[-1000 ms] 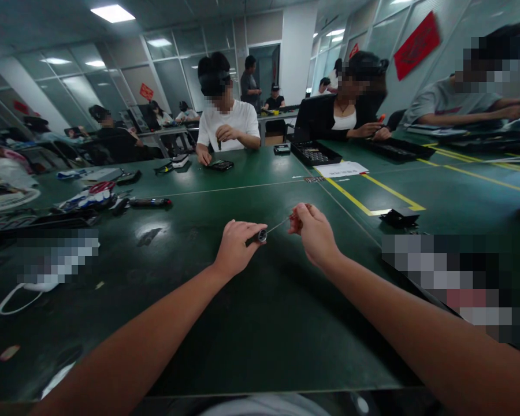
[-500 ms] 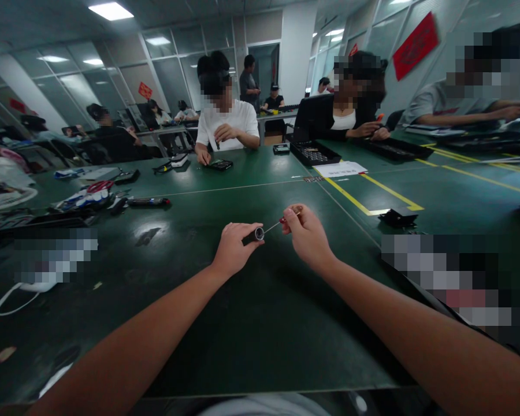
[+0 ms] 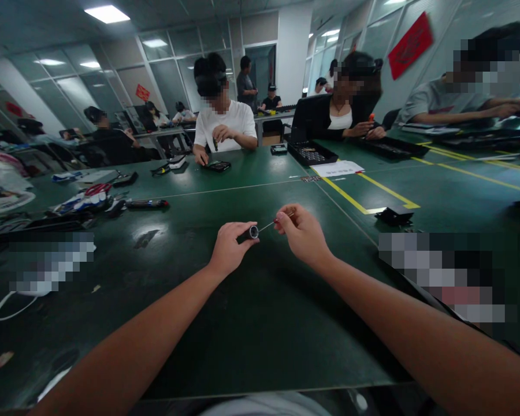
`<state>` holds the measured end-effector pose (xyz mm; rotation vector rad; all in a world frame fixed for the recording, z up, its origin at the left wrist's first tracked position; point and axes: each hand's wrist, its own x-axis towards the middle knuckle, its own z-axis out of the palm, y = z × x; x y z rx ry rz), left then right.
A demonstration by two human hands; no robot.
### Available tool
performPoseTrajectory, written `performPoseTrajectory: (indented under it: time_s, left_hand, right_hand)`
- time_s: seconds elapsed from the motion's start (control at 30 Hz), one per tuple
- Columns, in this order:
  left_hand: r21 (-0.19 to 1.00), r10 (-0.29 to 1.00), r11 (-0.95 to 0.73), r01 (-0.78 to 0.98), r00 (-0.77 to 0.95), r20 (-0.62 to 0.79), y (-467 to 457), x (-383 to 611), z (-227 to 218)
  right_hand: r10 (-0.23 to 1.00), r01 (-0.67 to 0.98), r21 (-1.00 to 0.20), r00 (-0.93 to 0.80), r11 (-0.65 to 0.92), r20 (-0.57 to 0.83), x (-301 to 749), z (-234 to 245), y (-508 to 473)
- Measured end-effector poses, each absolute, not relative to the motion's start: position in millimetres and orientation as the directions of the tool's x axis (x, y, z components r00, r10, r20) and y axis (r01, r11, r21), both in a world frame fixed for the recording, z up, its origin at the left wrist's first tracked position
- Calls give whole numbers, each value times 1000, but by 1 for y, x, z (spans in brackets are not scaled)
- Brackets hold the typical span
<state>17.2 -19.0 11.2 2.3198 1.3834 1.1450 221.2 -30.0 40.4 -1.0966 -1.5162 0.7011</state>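
Observation:
My left hand [image 3: 228, 248] grips a small black cylinder [image 3: 249, 233] with a silver ring at its end, held just above the green table [image 3: 251, 323]. My right hand [image 3: 302, 234] pinches a thin screwdriver [image 3: 274, 222] with a red handle. Its metal tip points into the cylinder's open end. Both hands are close together, a little way from the table's middle.
A small black box [image 3: 394, 215] lies to the right by yellow floor-tape lines. Tools, a red-handled pair of scissors [image 3: 99, 188] and a black pen-like tool [image 3: 147, 203] lie at the left. A white mask [image 3: 21, 297] sits near left. Several people work at the far side.
Both hands have shifted slightly left and away together, and the screwdriver tip has come closer into the cylinder's end.

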Motion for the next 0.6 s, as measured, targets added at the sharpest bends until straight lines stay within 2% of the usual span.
performPoseTrajectory:
  time_s: [0.6]
  left_hand:
    - [534, 816, -531, 658, 229, 530, -17, 15, 8]
  right_hand:
    - [886, 352, -825, -26, 442, 463, 218, 43, -37]
